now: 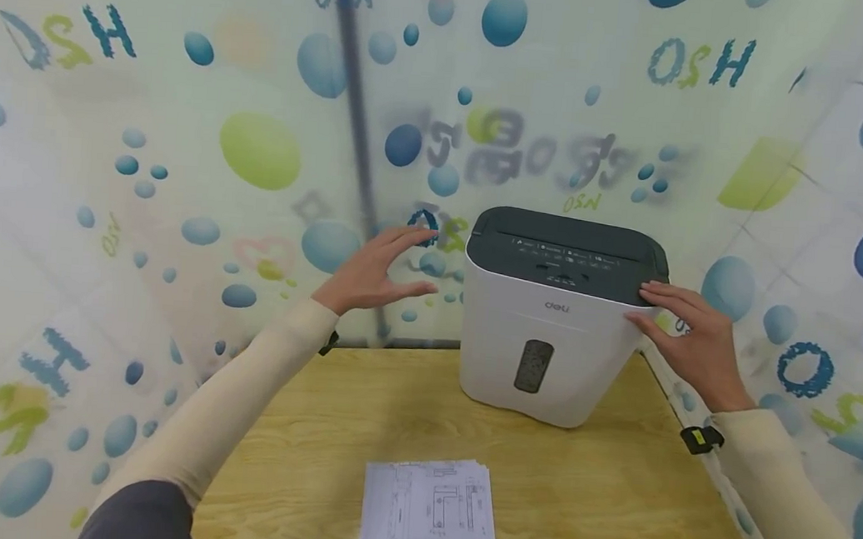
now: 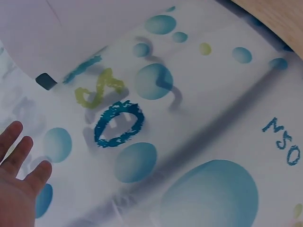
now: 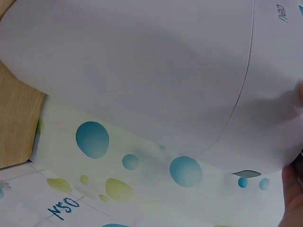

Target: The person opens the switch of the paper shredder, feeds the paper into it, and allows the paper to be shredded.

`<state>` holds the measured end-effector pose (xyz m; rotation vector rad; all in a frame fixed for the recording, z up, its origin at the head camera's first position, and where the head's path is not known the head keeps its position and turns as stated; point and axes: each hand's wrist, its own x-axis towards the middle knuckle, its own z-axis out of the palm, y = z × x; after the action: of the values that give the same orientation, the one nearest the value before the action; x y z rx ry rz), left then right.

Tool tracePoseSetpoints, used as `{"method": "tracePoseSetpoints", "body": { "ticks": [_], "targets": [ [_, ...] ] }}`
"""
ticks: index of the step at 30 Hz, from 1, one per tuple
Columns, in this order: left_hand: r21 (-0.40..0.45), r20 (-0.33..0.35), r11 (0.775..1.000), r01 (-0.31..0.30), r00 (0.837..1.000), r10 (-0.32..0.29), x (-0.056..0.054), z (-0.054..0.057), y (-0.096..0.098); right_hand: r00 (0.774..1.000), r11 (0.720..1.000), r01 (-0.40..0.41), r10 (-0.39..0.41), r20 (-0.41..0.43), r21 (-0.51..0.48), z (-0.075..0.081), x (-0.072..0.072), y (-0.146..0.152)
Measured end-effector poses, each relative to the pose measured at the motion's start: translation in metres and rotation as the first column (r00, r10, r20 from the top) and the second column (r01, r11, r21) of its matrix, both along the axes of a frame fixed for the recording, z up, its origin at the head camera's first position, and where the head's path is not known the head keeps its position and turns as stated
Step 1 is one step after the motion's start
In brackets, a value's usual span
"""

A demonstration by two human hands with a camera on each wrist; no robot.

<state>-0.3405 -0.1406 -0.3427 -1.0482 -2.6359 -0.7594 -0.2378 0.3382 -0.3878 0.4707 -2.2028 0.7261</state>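
From the head view, a white paper shredder [image 1: 503,325] with a dark grey top [image 1: 569,237] stands at the far right of the wooden table [image 1: 298,452]. Its body is the bin; the small front window [image 1: 534,366] looks dark and mottled, and what lies behind it cannot be told. A narrow slot runs along the top. The right hand [image 1: 697,342] touches the shredder's right upper corner, its nearly straight fingers resting on the dark top and its thumb at the white front. The left hand [image 1: 379,270] is raised left of the shredder, apart from it, fingers extended and thumb held wide. A stack of paper [image 1: 425,515], its uppermost sheet printed with line drawings, lies at the near middle of the table. A printed curtain [image 1: 188,94] hangs behind and around.

In the left wrist view, the left hand shows spread fingers, holding nothing, with the shredder's white wall near them and the curtain beyond.

In the right wrist view, the shredder's plain white wall and "deli" mark fill much of the view; only parts of the right hand show, beside the shredder's upper end.
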Motion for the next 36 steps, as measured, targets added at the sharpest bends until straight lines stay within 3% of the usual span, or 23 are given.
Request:
{"method": "tracePoseSetpoints", "body": {
  "ticks": [9,17,26,30,36],
  "targets": [
    [-0.074,0.054,0.996,0.048,0.998,-0.044,0.001,0.025,0.03,0.998,0.999,0.035,-0.034,0.058,-0.018,-0.002,0.002,-0.002],
    [-0.19,0.027,0.975,0.112,0.994,-0.109,-0.002,0.038,0.06,0.998,0.999,0.04,-0.039,0.051,-0.016,-0.004,0.002,-0.002],
    [-0.28,-0.028,0.929,0.24,0.966,-0.258,-0.007,0.049,0.099,0.998,0.999,0.053,-0.052,0.04,-0.004,-0.004,0.0,-0.004],
    [-0.311,0.001,0.911,0.272,0.958,-0.286,-0.007,0.056,0.119,0.998,0.999,0.052,-0.052,0.034,-0.007,-0.005,0.0,-0.003],
    [-0.434,0.044,0.846,0.31,0.945,-0.324,-0.009,0.056,0.148,0.998,0.998,0.055,-0.055,0.016,-0.006,-0.005,0.0,-0.003]
  ]
}}
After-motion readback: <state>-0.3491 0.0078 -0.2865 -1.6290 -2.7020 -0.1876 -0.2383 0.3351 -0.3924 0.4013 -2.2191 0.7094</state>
